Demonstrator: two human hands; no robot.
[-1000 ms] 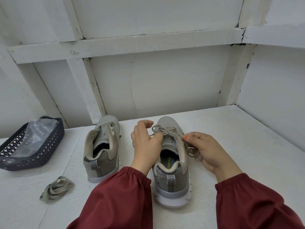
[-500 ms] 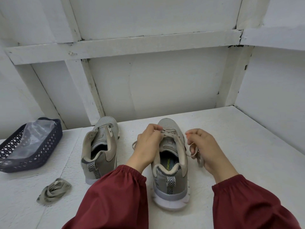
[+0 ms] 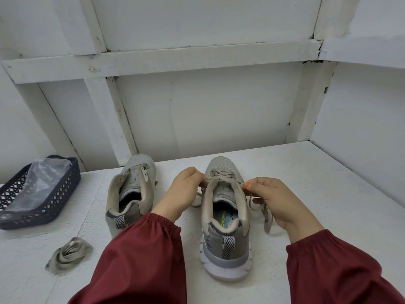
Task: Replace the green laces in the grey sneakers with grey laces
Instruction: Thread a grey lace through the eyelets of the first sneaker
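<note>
On table: two sneakers, two laces, one tight in left hand, right hand

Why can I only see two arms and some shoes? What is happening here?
There is no machine here. The one picture comes from a camera worn on a person's head, looking down, so of the person you see only red sleeves and hands. The left hand and the right hand each pinch the lace threaded through the sneaker on the right. The other sneaker has no lace. On the white table also lie a loose bundle of laces and a dark basket holding a clear plastic bag.
</note>
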